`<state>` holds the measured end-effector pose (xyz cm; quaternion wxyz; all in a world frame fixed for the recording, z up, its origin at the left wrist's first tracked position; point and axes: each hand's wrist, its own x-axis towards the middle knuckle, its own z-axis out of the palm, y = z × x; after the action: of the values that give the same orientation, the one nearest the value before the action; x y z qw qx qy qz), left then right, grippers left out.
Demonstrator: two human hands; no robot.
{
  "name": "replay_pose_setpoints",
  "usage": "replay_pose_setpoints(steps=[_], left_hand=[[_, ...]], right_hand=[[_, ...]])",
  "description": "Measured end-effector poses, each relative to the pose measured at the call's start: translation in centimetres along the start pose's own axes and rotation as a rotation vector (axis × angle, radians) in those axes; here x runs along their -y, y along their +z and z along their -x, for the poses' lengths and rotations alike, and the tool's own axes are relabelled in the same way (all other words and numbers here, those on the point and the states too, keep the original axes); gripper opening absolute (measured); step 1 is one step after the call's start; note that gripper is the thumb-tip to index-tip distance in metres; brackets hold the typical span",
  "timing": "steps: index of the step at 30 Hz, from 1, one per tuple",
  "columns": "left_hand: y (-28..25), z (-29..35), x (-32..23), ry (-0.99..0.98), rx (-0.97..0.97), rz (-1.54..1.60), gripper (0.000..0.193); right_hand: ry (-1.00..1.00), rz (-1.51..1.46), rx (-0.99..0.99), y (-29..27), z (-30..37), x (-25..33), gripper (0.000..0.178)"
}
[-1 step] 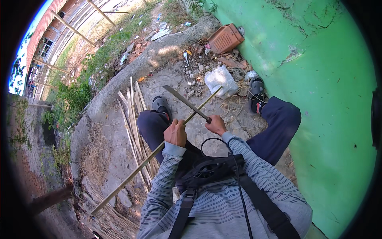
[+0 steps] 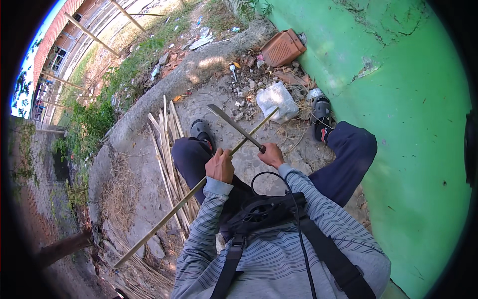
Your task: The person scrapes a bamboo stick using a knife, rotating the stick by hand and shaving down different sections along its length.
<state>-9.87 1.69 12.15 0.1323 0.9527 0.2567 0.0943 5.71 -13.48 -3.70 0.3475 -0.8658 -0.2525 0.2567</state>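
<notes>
My left hand (image 2: 220, 167) is closed around a long, thin bamboo strip (image 2: 154, 230). The strip slants from the lower left, past my left forearm, up to a tip in front of the white bag. My right hand (image 2: 272, 156) grips the dark handle of a long-bladed knife (image 2: 226, 117). Its blade points up and to the left, crossing over the strip a little beyond my left hand. Whether the edge bites into the strip cannot be made out. Beside my left leg, several pale split strips (image 2: 167, 144) lie in a loose bundle on the ground.
A white plastic bag (image 2: 278, 102) lies between my feet, near rubble and a broken orange-brown container (image 2: 283, 48). The green wall (image 2: 413, 164) rises close on my right. A low rough concrete ridge (image 2: 154, 94) curves along the left. Thin shavings (image 2: 119, 194) litter the ground there.
The knife and my right hand have shifted very slightly to the right. My left hand and the bamboo strip look unmoved.
</notes>
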Motion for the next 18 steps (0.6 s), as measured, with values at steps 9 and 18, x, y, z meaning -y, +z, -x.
replay_pose_setpoints(steps=[9, 18], left_hand=[[0.0, -0.3, -0.5, 0.016, 0.001, -0.02, 0.004], [0.1, -0.4, -0.9, 0.019, 0.02, -0.004, 0.003]], right_hand=[[0.03, -0.065, 0.003, 0.3, -1.0, -1.8, 0.026], [0.193, -0.019, -0.059, -0.7, -2.7, -6.5, 0.027]])
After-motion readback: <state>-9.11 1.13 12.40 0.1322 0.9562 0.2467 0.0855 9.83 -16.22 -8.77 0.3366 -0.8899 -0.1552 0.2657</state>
